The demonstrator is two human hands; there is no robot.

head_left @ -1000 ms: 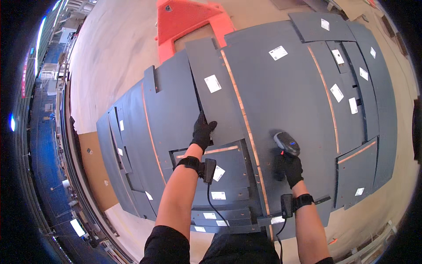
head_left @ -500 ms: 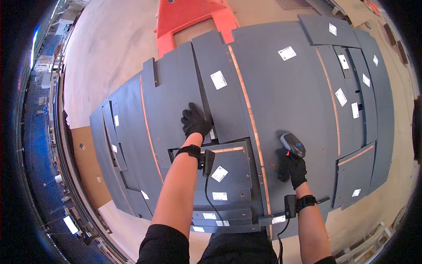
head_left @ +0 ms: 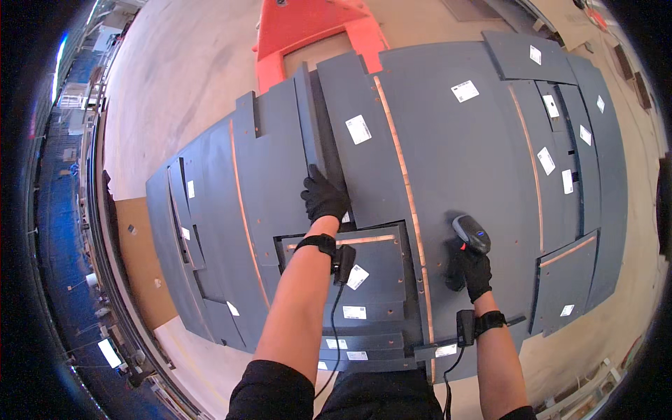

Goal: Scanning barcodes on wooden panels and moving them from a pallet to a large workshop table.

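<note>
My left hand (head_left: 325, 197), in a black glove, is closed on the near end of a long, narrow dark grey panel (head_left: 309, 115). This strip is tipped up on edge, and a dark gap runs along its right side. In my gloved right hand (head_left: 476, 275) is a grey and black handheld barcode scanner (head_left: 471, 234) with a red trigger, held above a wide dark grey panel (head_left: 455, 154). Next to my left wrist lies a smaller grey panel (head_left: 381, 276) with a copper-coloured edge strip and a white label.
Several dark grey panels with white labels spread over the stack, some overlapping, such as one at the far right (head_left: 528, 61). A red pallet-jack-like frame (head_left: 308, 28) stands at the far side. A brown board (head_left: 143, 252) lies on the floor at left.
My left hand has closed on the narrow panel and tipped it up, widening the gap at its right. The right hand and scanner stay nearly in place; the view has shifted slightly.
</note>
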